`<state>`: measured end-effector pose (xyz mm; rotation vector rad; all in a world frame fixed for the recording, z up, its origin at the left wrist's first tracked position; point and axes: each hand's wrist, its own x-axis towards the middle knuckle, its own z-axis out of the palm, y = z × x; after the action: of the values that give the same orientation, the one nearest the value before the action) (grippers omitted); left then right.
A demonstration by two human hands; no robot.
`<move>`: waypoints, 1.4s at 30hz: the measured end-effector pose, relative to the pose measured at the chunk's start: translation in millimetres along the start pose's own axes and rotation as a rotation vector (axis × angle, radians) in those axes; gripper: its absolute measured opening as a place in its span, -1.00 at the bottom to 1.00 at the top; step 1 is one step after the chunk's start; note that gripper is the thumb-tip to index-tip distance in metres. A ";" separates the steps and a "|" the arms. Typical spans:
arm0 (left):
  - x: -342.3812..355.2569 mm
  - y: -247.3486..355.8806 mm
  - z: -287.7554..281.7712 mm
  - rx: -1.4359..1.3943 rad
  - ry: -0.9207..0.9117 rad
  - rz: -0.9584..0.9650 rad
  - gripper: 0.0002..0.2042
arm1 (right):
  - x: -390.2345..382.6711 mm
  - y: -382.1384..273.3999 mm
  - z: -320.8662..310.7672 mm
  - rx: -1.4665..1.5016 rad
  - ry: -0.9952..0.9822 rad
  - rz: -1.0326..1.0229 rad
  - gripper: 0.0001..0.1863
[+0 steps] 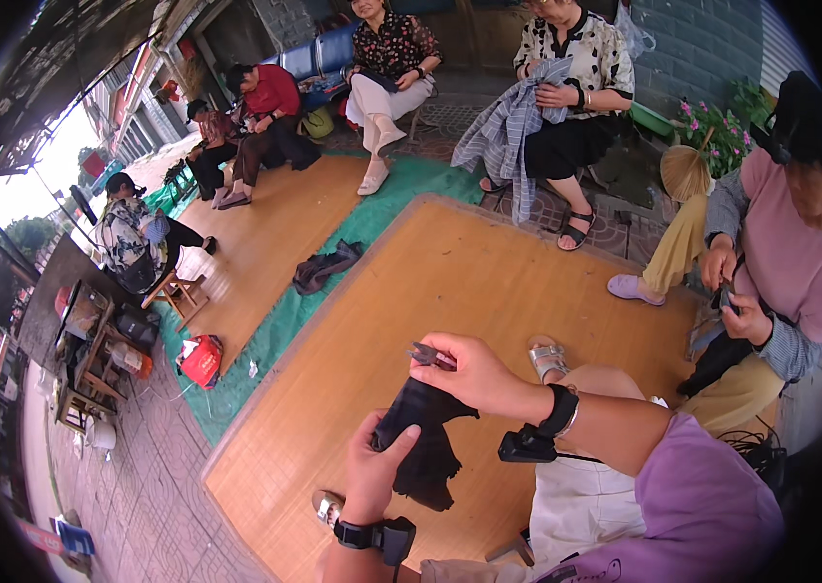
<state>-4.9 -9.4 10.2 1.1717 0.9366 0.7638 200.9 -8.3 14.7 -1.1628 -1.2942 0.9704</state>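
A piece of dark checked cloth (421, 442) hangs over the mat in front of me, its lower edge uneven. My left hand (378, 468) is closed on its left side, with the thumb lying on top of the fabric. Just above the cloth, my right hand (464, 374) is closed around a small dark pointed tool that looks like thread snips (428, 356). The tips of the snips point to the left, away from the fabric. Part of the tool is hidden inside my fingers. Both wrists wear black strapped devices.
A tan woven mat (489, 282) spreads under my feet, beside a green sheet (280, 340). Dark crumpled cloth (326, 267) and a red bag (200, 361) lie there. Close on the right, a person in pink (790, 233) handles something small and dark. Several others sit farther back.
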 end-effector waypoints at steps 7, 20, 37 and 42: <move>-1.6 -1.8 2.6 0.009 -0.055 -0.020 -0.76 | -1.0 0.8 0.9 0.008 0.013 -0.046 -0.85; 3.3 7.7 -8.2 -0.520 0.118 -0.047 -0.74 | -8.2 -19.1 -3.7 -0.109 -0.025 0.072 -0.85; 4.0 4.5 -5.6 -0.523 0.128 -0.052 -0.75 | -15.5 -16.0 10.3 -0.266 -0.184 0.182 -0.77; 4.0 1.0 -8.0 -0.472 0.149 -0.044 -0.68 | -15.8 -13.4 10.6 -0.268 -0.193 0.167 -0.78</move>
<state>-10.5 -2.3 9.4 0.6871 0.8404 0.9825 188.0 -25.4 24.0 -1.4281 -1.5351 1.0747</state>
